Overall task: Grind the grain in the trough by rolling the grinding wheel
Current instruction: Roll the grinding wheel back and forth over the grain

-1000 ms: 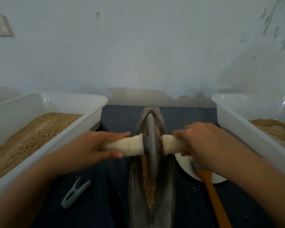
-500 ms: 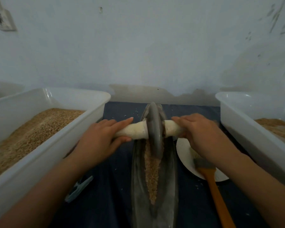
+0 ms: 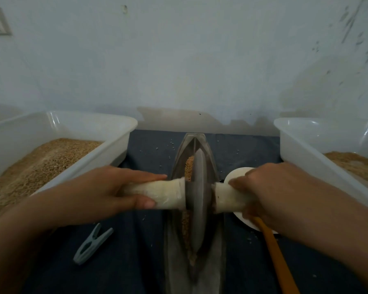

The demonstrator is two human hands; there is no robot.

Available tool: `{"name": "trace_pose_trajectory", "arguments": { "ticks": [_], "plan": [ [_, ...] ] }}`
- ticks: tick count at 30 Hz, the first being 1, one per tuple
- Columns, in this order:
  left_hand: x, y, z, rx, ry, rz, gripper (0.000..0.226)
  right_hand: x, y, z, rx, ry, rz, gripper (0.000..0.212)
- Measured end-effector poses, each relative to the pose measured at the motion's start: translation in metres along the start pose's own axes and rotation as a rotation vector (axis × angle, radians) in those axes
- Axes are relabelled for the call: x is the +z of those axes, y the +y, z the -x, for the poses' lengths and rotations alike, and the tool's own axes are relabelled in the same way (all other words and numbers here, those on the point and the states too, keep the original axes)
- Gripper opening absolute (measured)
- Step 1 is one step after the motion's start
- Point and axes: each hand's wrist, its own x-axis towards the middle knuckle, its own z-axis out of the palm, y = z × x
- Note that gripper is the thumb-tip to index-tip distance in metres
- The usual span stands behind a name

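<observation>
A long grey boat-shaped trough (image 3: 216, 262) lies lengthwise on the dark cloth in the middle. A grey disc, the grinding wheel (image 3: 198, 198), stands on edge in its groove, about midway along. Brown grain (image 3: 189, 166) shows in the groove beyond the wheel and beside its near edge. A pale wooden axle (image 3: 166, 195) runs through the wheel. My left hand (image 3: 106, 187) grips the left end of the axle, thumb underneath. My right hand (image 3: 270, 189) grips the right end.
A white tub (image 3: 106, 149) of whole grain stands at the left, another white tub (image 3: 306, 153) with ground grain at the right. A white plate (image 3: 235, 175) and an orange brush handle (image 3: 278, 257) lie right of the trough. A grey clothes peg (image 3: 91, 244) lies at the left.
The wheel rolled to the far end of the trough half a second ago and has now rolled back toward me to the middle. Both hands kept their hold on the axle.
</observation>
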Motion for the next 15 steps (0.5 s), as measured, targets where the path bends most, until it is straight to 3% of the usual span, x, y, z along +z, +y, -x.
{"name": "trace_pose_trajectory", "arguments": {
  "ticks": [2,5,7,10,15],
  "plan": [
    [0.012,-0.002,-0.009,-0.018,0.133,-0.125,0.060,0.014,0.004,-0.007,0.071,0.163,-0.117,0.039],
    [0.031,-0.012,-0.026,0.023,0.385,-0.358,0.060,0.032,0.010,-0.026,0.114,0.287,-0.121,0.059],
    [0.035,-0.016,-0.035,0.021,0.421,-0.401,0.059,0.038,0.013,-0.034,0.118,0.395,-0.141,0.060],
    [0.029,-0.018,-0.032,0.040,0.349,-0.321,0.059,0.034,0.012,-0.029,0.096,0.315,-0.111,0.046],
    [0.004,-0.013,-0.002,0.015,-0.018,0.001,0.050,0.013,0.012,-0.022,0.045,-0.060,0.063,0.039]
  ]
}}
